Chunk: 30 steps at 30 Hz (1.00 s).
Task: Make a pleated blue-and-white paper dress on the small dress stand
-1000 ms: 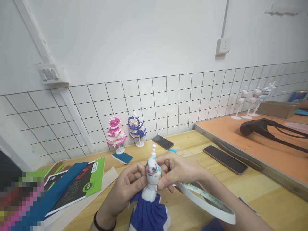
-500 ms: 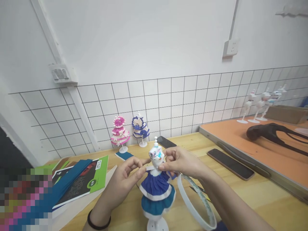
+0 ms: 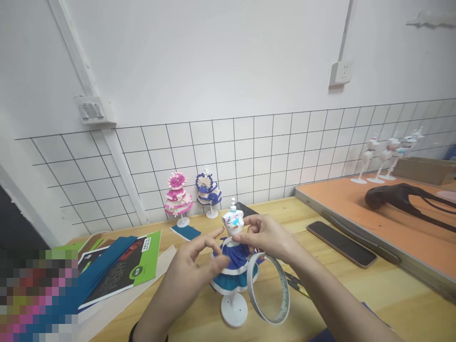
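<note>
A small white mannequin (image 3: 233,223) with coloured patches stands in front of me on a round white base (image 3: 234,311). It wears a tiered skirt (image 3: 237,260) of blue and teal with white edging. My right hand (image 3: 269,235) pinches the mannequin at its waist, thumb in front and fingers behind. On the other side, my left hand (image 3: 194,268) has its fingers spread close to the waist and holds nothing. A large roll of tape (image 3: 251,285), nearly used up, tilts below my right hand beside the skirt.
Yellow-and-black scissors (image 3: 297,284) lie behind the tape roll. A phone (image 3: 341,243) rests at right, near an orange board (image 3: 342,194). Pink (image 3: 178,194) and navy (image 3: 208,190) dressed mannequins stand by the wall. Blue strips (image 3: 107,266) cover a notebook (image 3: 147,266) at left.
My left thumb and fingers have come off the waist and spread apart. The tape roll has swung left toward the skirt, and more of the mannequin's base shows. My right hand stays at the waist.
</note>
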Motion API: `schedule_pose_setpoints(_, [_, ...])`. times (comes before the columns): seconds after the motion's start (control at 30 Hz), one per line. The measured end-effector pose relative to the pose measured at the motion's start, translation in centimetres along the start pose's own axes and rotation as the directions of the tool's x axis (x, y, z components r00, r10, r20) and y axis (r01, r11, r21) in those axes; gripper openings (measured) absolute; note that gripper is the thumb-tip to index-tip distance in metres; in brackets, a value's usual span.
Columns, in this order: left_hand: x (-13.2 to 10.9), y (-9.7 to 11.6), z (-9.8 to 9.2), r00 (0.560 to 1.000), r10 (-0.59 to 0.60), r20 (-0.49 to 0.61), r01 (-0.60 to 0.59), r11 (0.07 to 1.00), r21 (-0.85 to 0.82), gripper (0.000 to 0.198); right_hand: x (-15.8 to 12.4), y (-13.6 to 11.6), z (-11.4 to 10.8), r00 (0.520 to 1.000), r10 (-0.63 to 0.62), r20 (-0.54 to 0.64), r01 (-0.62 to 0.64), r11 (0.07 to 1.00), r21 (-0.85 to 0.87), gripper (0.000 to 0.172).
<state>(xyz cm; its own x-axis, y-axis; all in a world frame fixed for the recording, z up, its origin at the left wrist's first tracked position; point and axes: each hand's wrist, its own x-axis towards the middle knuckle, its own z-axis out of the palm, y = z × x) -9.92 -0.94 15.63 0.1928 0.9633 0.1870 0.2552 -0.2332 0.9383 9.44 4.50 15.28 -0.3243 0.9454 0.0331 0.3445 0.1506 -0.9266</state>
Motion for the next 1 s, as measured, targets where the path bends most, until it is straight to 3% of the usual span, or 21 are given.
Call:
schedule_pose_setpoints(0.1, [0.8,-1.2,-0.5,0.987,-0.016,-0.16,-0.01,0.987,-0.162,0.027,-0.2,-0.2,0.0,1.0,-0.01,0.015,0.01,1.0,0.009,0.03])
schedule_pose_setpoints(0.17, [1.3,-1.9,-0.4,0.99,-0.008,-0.141,-0.017,0.985,-0.17,0.023,-0.3,-0.4,0.0,1.0,-0.009,0.026,0.008,1.0,0.021,0.031])
schedule_pose_setpoints(0.3, [1.5,-2.6,0.8,1.0,0.028,-0.012,-0.028,0.998,-0.06,0.04,-0.4,-0.4,0.8,0.999,-0.039,0.034,0.036,0.997,0.066,0.033])
schedule_pose_setpoints(0.53, [1.4,-2.1,2.1,0.989,0.058,-0.133,-0.044,0.993,0.108,0.026,-0.8,-0.7,1.7,0.996,-0.046,0.08,0.039,0.995,0.087,0.031])
schedule_pose_setpoints(0.63, [1.3,-2.0,2.0,0.981,0.075,-0.177,-0.047,0.987,0.156,0.025,-1.0,-0.6,1.2,0.992,-0.034,0.119,0.028,0.998,0.052,0.033])
schedule_pose_setpoints(0.8, [1.2,-2.2,2.2,0.966,0.095,-0.241,-0.048,0.98,0.192,0.026,-1.3,-0.5,0.0,0.983,-0.105,0.15,0.113,0.992,-0.052,0.029])
schedule_pose_setpoints(1.0, [1.0,-1.9,1.9,0.926,0.313,-0.211,-0.196,0.877,0.439,0.024,-1.5,-0.6,-0.4,0.983,-0.081,0.164,0.097,0.991,-0.092,0.029])
